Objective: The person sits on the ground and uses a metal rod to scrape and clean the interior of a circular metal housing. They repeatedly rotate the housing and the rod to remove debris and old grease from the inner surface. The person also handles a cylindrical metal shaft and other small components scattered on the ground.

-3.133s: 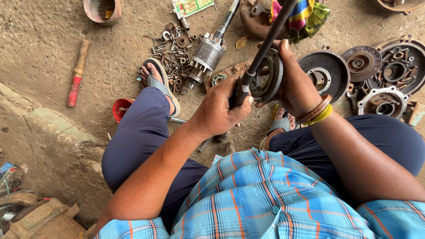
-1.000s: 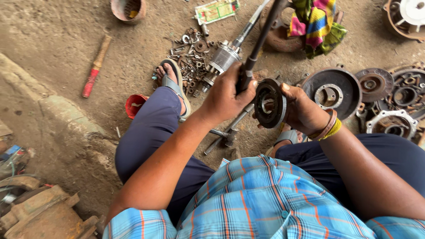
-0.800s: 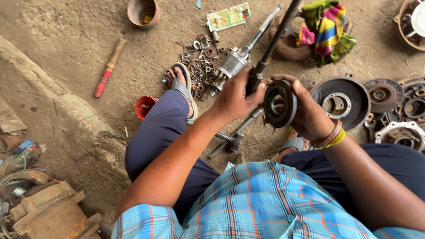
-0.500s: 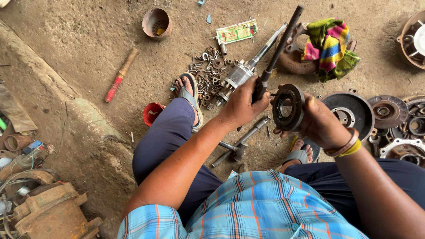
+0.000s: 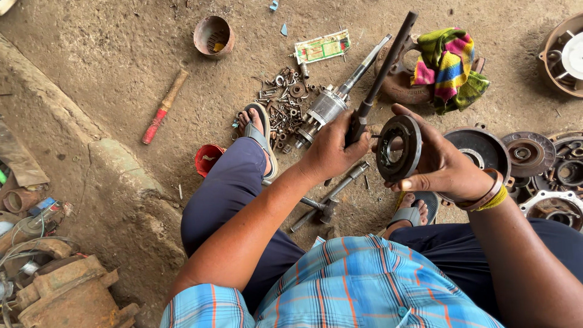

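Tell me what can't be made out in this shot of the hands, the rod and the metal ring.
- Head view: the lower end of the dark rod is hidden inside the left hand.
- Back of the metal ring: covered by the right hand.
- Pile of small nuts and washers: too small to tell apart.
- Round housing: cut off by the right edge.

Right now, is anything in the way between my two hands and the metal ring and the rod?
Nothing visible: the right hand already holds the round metal ring, and the left hand grips the dark rod beside it.
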